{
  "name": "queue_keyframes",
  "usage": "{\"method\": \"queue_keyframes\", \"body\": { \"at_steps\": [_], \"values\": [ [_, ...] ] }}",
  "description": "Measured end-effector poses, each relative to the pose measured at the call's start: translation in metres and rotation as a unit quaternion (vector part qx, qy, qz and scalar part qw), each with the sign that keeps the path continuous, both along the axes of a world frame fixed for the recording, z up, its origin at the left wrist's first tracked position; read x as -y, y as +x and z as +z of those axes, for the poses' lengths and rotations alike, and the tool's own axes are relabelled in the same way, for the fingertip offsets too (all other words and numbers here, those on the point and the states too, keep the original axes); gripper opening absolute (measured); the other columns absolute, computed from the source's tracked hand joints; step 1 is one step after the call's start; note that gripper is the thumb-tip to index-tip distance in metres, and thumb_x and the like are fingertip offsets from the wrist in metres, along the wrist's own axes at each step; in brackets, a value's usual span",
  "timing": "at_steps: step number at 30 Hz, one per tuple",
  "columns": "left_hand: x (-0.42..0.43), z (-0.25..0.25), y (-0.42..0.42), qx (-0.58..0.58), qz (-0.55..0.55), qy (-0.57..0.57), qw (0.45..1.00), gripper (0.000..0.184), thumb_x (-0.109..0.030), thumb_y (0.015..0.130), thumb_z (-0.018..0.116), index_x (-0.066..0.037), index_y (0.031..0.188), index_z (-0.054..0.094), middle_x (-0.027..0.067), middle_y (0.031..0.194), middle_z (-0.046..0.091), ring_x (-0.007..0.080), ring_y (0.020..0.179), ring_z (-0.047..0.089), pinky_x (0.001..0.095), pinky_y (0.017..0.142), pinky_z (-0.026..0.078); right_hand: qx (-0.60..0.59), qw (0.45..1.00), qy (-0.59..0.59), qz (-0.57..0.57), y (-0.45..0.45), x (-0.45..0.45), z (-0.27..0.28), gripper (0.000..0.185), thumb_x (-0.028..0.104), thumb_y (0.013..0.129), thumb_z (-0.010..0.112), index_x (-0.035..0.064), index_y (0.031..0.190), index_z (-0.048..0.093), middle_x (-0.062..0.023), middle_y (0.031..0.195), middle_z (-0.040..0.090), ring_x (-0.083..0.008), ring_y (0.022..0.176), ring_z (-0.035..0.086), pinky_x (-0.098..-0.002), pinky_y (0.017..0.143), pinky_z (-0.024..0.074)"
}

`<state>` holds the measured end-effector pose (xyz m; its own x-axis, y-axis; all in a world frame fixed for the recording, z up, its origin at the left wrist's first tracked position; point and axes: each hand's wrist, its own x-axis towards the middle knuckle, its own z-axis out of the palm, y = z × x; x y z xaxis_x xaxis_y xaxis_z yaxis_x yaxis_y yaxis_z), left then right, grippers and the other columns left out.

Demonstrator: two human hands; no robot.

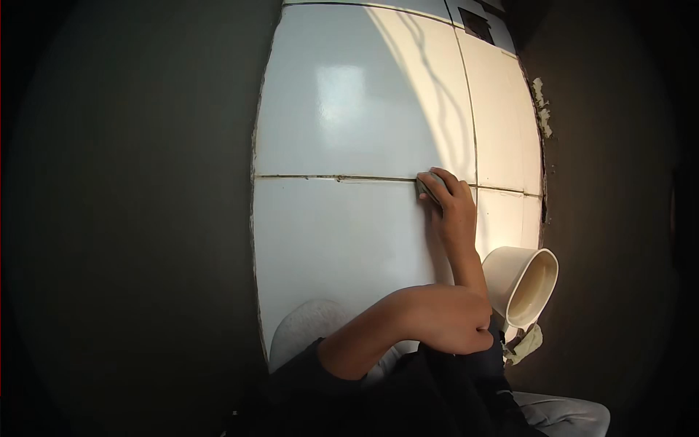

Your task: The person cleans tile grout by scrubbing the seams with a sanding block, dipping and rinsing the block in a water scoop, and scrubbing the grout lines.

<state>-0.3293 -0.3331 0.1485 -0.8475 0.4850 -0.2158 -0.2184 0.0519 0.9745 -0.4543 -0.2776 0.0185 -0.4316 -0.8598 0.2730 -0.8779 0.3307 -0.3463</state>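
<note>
My right hand (453, 200) reaches forward over the white tiles (342, 233). Its fingers curl around a small flat greyish piece (432, 188), pressed at the dark joint line between two tiles. Most of this piece lies under the fingers, so its kind cannot be made out. My left arm (415, 317) is bent across the front of my body, and I cannot see its hand. Just right of my right forearm, a cream-coloured bucket (500, 273) leans with its mouth turned to the right; some cloudy pale stuff shows inside.
A crumpled pale cloth or bag (528, 344) lies below the bucket. Dark grey surfaces flank the tiles on both sides. White crumbly bits (542, 109) stick along the right edge. A dark rectangular cut-out (477, 25) shows at the far right. My grey-clad knee (313, 324) is at lower left.
</note>
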Motion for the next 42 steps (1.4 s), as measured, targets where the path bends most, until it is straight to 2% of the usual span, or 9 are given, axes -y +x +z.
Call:
{"method": "queue_keyframes", "body": {
  "at_steps": [3, 9, 11, 16, 22, 25, 31, 37, 42],
  "values": [
    [-0.004, -0.001, 0.000, -0.012, -0.009, -0.003, 1.000, 0.034, -0.020, 0.084, 0.047, 0.005, 0.060, 0.049, 0.0179, 0.053, 0.044, 0.0315, 0.047, 0.042, 0.0433, 0.053, 0.036, 0.014, 1.000, -0.001, -0.002, 0.016, 0.012, -0.003, 0.028, 0.014, 0.078, 0.070, 0.0198, 0.105, 0.067, -0.0023, 0.113, 0.063, -0.0230, 0.081, 0.057, -0.0342, 0.070, 0.0517],
    [-0.003, -0.004, 0.003, -0.037, 0.019, -0.001, 0.999, 0.034, -0.020, 0.084, 0.047, 0.005, 0.061, 0.050, 0.0182, 0.054, 0.046, 0.0314, 0.048, 0.043, 0.0430, 0.053, 0.037, 0.018, 0.992, -0.009, 0.121, 0.085, 0.074, -0.002, 0.026, 0.015, 0.078, 0.067, 0.0188, 0.104, 0.066, -0.0016, 0.114, 0.063, -0.0209, 0.085, 0.057, -0.0336, 0.070, 0.0525],
    [-0.003, -0.006, 0.006, -0.054, 0.047, 0.006, 0.997, 0.034, -0.020, 0.084, 0.046, 0.004, 0.061, 0.050, 0.0180, 0.054, 0.046, 0.0309, 0.048, 0.043, 0.0428, 0.053, 0.037, 0.018, 0.993, -0.013, 0.112, 0.061, 0.054, -0.004, 0.027, 0.014, 0.078, 0.068, 0.0186, 0.104, 0.067, -0.0014, 0.114, 0.063, -0.0219, 0.085, 0.057, -0.0340, 0.071, 0.0523],
    [-0.001, 0.001, 0.001, 0.005, -0.010, 0.003, 1.000, 0.035, -0.020, 0.084, 0.047, 0.004, 0.059, 0.049, 0.0175, 0.052, 0.044, 0.0287, 0.046, 0.042, 0.0422, 0.052, 0.036, 0.028, 1.000, 0.010, -0.002, 0.009, 0.004, 0.002, 0.031, 0.012, 0.075, 0.072, 0.0189, 0.106, 0.068, -0.0018, 0.114, 0.063, -0.0235, 0.084, 0.056, -0.0348, 0.073, 0.0516],
    [-0.006, -0.003, 0.002, -0.028, 0.017, 0.006, 0.999, 0.035, -0.020, 0.084, 0.047, 0.004, 0.058, 0.048, 0.0172, 0.050, 0.042, 0.0285, 0.045, 0.039, 0.0428, 0.051, 0.036, 0.062, 0.992, -0.015, 0.106, 0.079, 0.070, -0.008, 0.026, 0.018, 0.081, 0.069, 0.0194, 0.107, 0.067, 0.0004, 0.114, 0.062, -0.0219, 0.087, 0.055, -0.0337, 0.075, 0.0512],
    [-0.002, -0.003, 0.005, -0.044, 0.034, 0.000, 0.998, 0.034, -0.019, 0.083, 0.047, 0.004, 0.058, 0.047, 0.0173, 0.050, 0.041, 0.0287, 0.044, 0.039, 0.0430, 0.051, 0.035, 0.033, 0.990, -0.027, 0.132, 0.066, 0.063, -0.008, 0.024, 0.018, 0.079, 0.068, 0.0187, 0.103, 0.068, -0.0009, 0.113, 0.062, -0.0217, 0.085, 0.054, -0.0335, 0.073, 0.0503],
    [-0.003, -0.002, 0.002, 0.006, 0.004, 0.006, 1.000, 0.034, -0.019, 0.082, 0.048, 0.005, 0.058, 0.047, 0.0183, 0.050, 0.041, 0.0291, 0.044, 0.039, 0.0429, 0.051, 0.035, 0.004, 1.000, 0.001, 0.027, 0.008, 0.010, 0.001, 0.029, 0.015, 0.074, 0.073, 0.0186, 0.103, 0.069, 0.0008, 0.110, 0.064, -0.0226, 0.081, 0.053, -0.0336, 0.072, 0.0493],
    [-0.001, -0.002, 0.004, -0.036, 0.030, -0.003, 0.999, 0.034, -0.020, 0.082, 0.048, 0.005, 0.059, 0.049, 0.0176, 0.051, 0.044, 0.0294, 0.045, 0.041, 0.0429, 0.051, 0.036, 0.026, 0.990, -0.042, 0.132, 0.085, 0.079, -0.013, 0.028, 0.022, 0.079, 0.070, 0.0186, 0.106, 0.067, 0.0008, 0.111, 0.062, -0.0209, 0.085, 0.054, -0.0341, 0.076, 0.0496],
    [0.003, -0.001, 0.007, -0.036, 0.039, -0.011, 0.999, 0.034, -0.020, 0.083, 0.048, 0.004, 0.058, 0.049, 0.0174, 0.052, 0.046, 0.0290, 0.046, 0.044, 0.0419, 0.051, 0.037, 0.010, 0.995, -0.020, 0.097, 0.043, 0.043, -0.003, 0.029, 0.022, 0.077, 0.070, 0.0193, 0.106, 0.068, 0.0012, 0.109, 0.064, -0.0212, 0.082, 0.054, -0.0343, 0.072, 0.0496]
  ]
}}
